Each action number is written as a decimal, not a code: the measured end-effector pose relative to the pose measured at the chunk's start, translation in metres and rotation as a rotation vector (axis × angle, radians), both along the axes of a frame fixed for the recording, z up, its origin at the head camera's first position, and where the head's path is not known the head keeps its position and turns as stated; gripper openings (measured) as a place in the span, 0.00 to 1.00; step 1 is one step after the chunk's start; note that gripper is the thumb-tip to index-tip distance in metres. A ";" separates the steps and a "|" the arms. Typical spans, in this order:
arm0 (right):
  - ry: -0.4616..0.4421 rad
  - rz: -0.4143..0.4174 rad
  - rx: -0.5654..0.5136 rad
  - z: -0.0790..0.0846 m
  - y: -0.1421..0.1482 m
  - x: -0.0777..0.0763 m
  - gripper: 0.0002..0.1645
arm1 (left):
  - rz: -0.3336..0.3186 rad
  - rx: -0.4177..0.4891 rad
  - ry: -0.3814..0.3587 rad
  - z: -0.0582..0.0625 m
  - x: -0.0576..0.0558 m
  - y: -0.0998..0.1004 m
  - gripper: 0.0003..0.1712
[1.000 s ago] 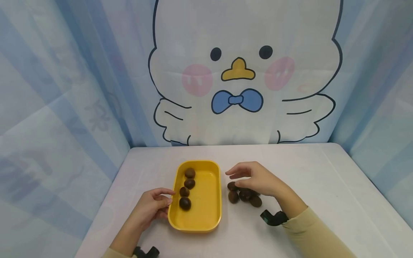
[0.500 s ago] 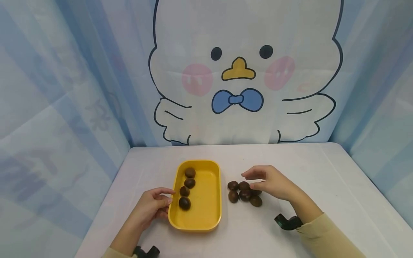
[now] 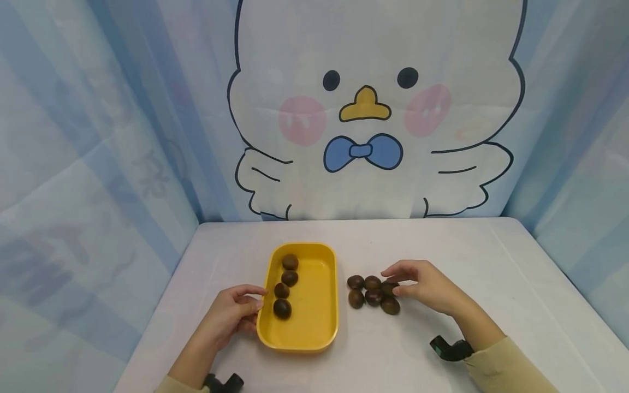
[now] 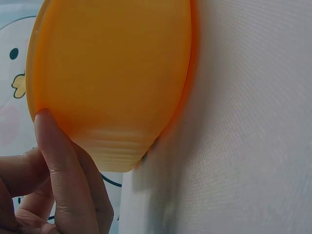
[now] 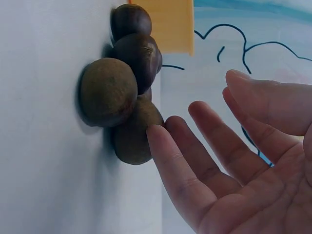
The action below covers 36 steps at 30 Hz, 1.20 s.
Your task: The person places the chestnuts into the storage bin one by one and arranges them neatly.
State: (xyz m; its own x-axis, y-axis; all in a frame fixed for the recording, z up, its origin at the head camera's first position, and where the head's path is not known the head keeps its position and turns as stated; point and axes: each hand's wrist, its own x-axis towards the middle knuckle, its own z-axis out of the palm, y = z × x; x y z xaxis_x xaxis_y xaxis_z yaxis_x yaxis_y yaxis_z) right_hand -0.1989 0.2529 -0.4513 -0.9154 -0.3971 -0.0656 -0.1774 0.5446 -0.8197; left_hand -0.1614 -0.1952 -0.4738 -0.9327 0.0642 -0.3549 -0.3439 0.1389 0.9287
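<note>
Right hand (image 3: 427, 285): fingers wide apart, holding nothing; end nut (image 5: 130, 140) at fingertips, contact unclear. Best pinch squarely, sparing neighbouring nut (image 5: 108, 92). Left hand (image 3: 231, 314) at rim of tray (image 3: 314, 305), grip unclear.

The tray (image 3: 314, 305), set nearer the left edge of the table (image 3: 472, 262) than the right, seems to be moulded in smooth, faintly glossy plastic; ribbing is seen on its outer wall. A sheen is thrown back by the darkest of the tray's chestnuts (image 3: 282, 309). Among the loose chestnuts (image 5: 108, 92), about midway between the left and right edges, dull, rough-looking patches are seen beside polished shell. The table is faced with a matt, finely textured surface. Behind its far edge, matt printed cloth is hung as a backdrop (image 3: 295, 185), lightly creased.
</note>
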 end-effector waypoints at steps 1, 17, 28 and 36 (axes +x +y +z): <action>0.003 0.000 -0.003 0.000 0.001 0.001 0.22 | -0.001 0.002 0.002 0.000 0.000 0.000 0.21; -0.045 -0.033 0.013 -0.007 0.008 0.013 0.20 | 0.009 -0.001 0.005 0.002 0.001 0.001 0.20; -0.073 -0.036 0.020 -0.016 0.003 0.017 0.19 | 0.008 0.000 0.007 0.001 0.001 0.001 0.20; -0.036 -0.067 0.077 -0.020 -0.002 0.019 0.20 | 0.022 -0.010 0.010 0.001 0.002 0.002 0.20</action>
